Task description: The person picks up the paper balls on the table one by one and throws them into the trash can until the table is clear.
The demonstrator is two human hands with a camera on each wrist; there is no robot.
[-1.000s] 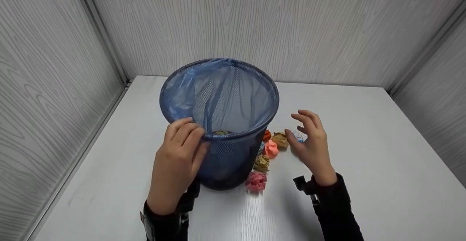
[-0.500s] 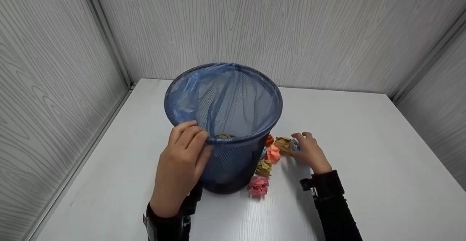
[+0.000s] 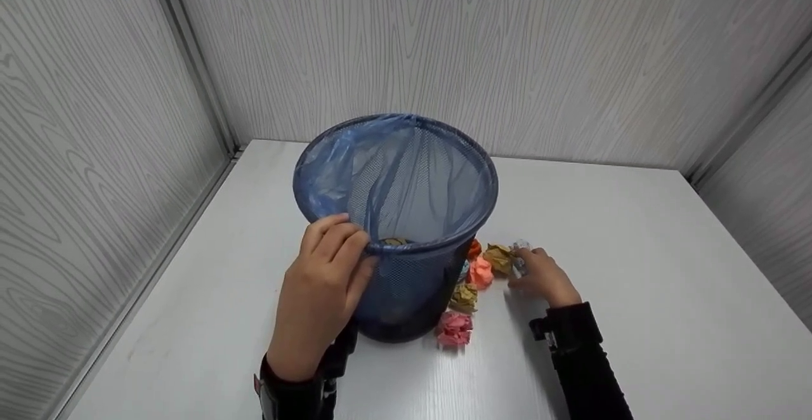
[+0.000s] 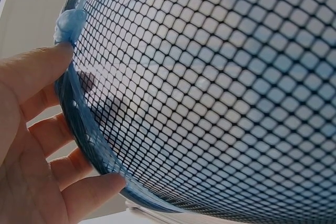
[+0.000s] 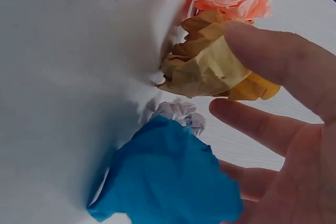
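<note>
My left hand [image 3: 323, 293] grips the near rim of a dark mesh wastebasket [image 3: 406, 293] lined with a blue plastic bag [image 3: 330, 169]. In the left wrist view, the thumb lies outside the rim and the fingers curl round it. On the table to the basket's right, my right hand [image 3: 547, 279] is spread at a brown crumpled paper ball [image 5: 205, 69] and a blue crumpled paper ball [image 5: 168, 174]. Its thumb overlaps the brown ball; other fingers pass behind the blue one, and contact cannot be told. A whitish paper ball [image 5: 181, 114] lies beyond.
Along the basket's right side lie more crumpled paper balls: orange-red [image 3: 474, 249], coral [image 3: 480, 272], olive [image 3: 465, 297] and pink [image 3: 455, 329]. Something yellowish [image 3: 394, 242] shows inside the basket. Grey wood-grain panels [image 3: 539, 58] enclose the white table [image 3: 602, 229].
My right hand has come down from above the table to the paper balls at the right. My left hand keeps its grip on the rim. The whole view has shifted slightly.
</note>
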